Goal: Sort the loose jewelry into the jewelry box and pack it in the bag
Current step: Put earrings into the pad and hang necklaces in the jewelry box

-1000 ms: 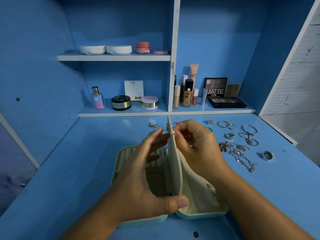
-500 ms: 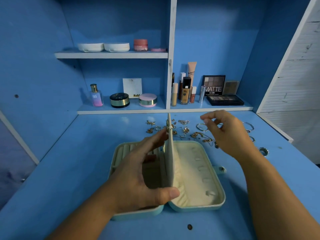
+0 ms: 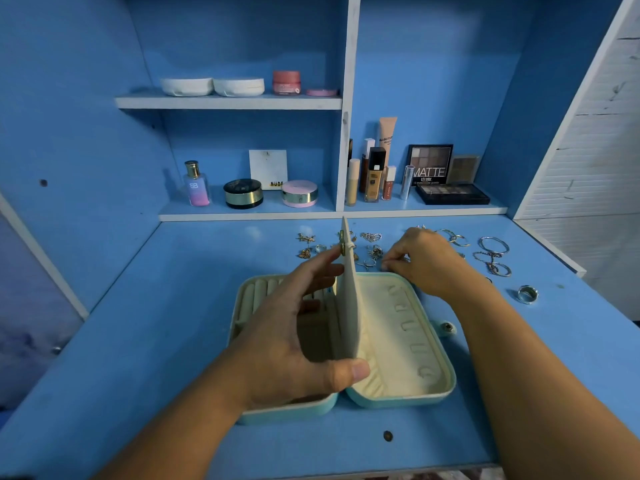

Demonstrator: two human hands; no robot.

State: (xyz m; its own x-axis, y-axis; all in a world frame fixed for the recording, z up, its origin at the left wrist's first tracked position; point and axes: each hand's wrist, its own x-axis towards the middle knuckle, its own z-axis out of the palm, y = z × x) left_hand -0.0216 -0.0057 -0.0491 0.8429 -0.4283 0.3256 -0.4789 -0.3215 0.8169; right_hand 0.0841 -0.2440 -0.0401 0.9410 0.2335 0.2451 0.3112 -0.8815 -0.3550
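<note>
The jewelry box lies open on the bench; the left grip grasps its cream flap, holding it upright. Beyond the box, from 12 to 2 o'clock, lies the loose jewelry; the right grip curls over it, whether grasping a piece I cannot tell.

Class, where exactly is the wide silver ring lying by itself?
Head view: the wide silver ring lies on the blue desk at far right, right of the snap tab of the jewelry box, nearer than the bangles.
</note>
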